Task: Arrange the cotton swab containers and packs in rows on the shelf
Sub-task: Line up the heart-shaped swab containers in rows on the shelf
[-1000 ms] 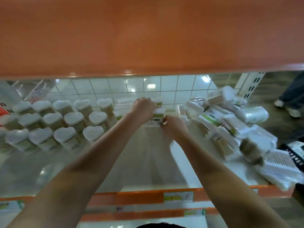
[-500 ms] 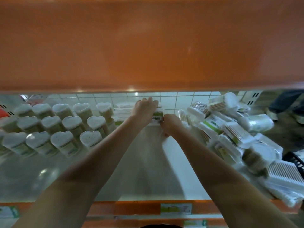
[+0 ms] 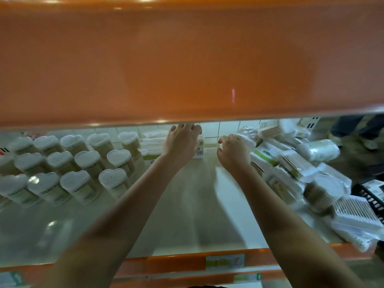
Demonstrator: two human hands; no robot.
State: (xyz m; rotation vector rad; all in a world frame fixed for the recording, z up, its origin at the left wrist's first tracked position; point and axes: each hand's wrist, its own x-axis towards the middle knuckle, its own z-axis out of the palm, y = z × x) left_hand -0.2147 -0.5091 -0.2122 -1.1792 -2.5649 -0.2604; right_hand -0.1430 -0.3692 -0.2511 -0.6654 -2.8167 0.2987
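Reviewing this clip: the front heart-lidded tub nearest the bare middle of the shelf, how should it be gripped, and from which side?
Grip the heart-lidded tub round its side wall just under the lid, coming from its right, probably with the left hand. It stands upright with bare shelf on that side and tubs close behind and on its left. The lid is wide and flat, so pinching it from above looks less secure.

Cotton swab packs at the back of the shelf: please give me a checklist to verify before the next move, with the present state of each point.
1. Left hand rests on the placed box at the back wall: ok.
2. Right hand is free, fingers loosely curled, beside the loose pile: ok.
3. Bare shelf space right of the box for the next pack: ok.
4. Heart-lid containers stand in rows: ok.
5. Pile sorted: not ok.
6. Box square with stacked packs: cannot tell.
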